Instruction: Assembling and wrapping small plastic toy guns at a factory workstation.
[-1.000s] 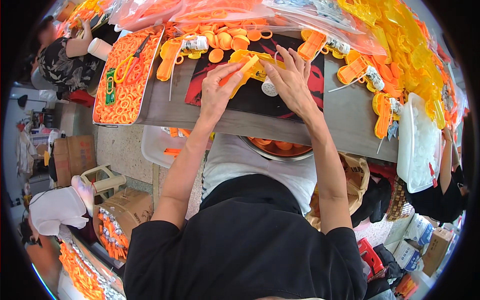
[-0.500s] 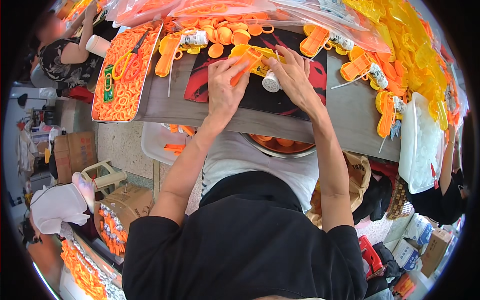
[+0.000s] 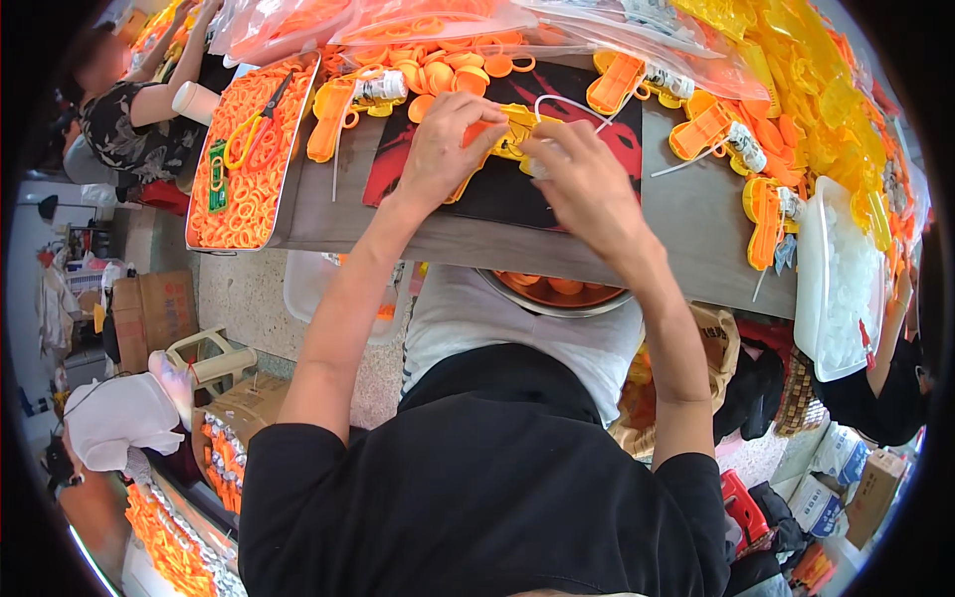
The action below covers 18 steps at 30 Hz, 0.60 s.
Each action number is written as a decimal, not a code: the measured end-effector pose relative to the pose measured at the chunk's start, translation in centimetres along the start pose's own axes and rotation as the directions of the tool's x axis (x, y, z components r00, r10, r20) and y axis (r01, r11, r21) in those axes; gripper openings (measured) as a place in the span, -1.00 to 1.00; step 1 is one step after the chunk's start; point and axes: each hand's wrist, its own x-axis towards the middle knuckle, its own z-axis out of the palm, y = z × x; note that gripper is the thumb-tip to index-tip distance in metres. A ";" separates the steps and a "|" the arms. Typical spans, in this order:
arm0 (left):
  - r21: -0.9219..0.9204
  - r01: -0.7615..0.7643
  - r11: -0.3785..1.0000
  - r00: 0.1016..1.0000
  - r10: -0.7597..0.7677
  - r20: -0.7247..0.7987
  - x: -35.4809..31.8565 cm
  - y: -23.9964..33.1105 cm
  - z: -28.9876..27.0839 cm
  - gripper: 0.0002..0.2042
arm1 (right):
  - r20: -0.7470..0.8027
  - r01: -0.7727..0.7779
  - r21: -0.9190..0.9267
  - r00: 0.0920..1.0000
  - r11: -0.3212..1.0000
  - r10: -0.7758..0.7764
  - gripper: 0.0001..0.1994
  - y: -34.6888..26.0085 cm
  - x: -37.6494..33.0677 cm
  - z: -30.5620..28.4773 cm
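My left hand (image 3: 448, 149) grips a yellow plastic toy gun shell (image 3: 514, 137) above a black and red mat (image 3: 497, 211), its thumb and fingers closed around the shell's left side. At the shell's right side my right hand (image 3: 592, 184) has its fingers drawn together. Something whitish shows under those fingertips, too covered to make out. A thin white tube (image 3: 557, 99) arches up just beyond the right hand. Similar orange and yellow toy pieces with white cylinders lie left (image 3: 333, 117) and right (image 3: 701, 129) of the mat.
A tray of orange rings (image 3: 249, 184) at the left holds scissors (image 3: 256, 129). Loose orange caps (image 3: 463, 75) and plastic bags (image 3: 428, 22) line the back. Yellow shells (image 3: 826, 109) are heaped at the right, by a white bin (image 3: 811, 279). Another person (image 3: 139, 114) works at far left.
My right hand has drawn nearer and its fingers have closed in. The shell has turned, the white cylinder is now mostly covered, and a white tube arches into sight.
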 end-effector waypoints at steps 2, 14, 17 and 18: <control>-0.007 0.045 0.999 0.998 -0.045 -0.053 -0.7 0.6 0.3 -0.81 | -0.034 -0.079 0.181 0.996 0.980 0.086 -0.66 1.4 -0.1 -1.4; 0.206 0.008 0.978 1.000 -0.007 -0.010 -1.5 1.5 0.5 -0.66 | 0.109 -0.641 0.361 0.750 0.677 0.652 -0.56 4.0 2.3 0.1; 0.171 0.005 0.985 1.000 0.000 -0.031 -0.9 1.9 0.4 -0.57 | 0.414 -0.769 0.543 0.594 0.336 0.690 -0.58 5.5 2.1 0.1; 0.168 -0.002 0.986 1.000 0.007 -0.026 -0.7 2.4 0.2 -0.57 | 0.386 -0.771 0.540 0.583 0.337 0.715 -0.60 5.3 2.5 0.4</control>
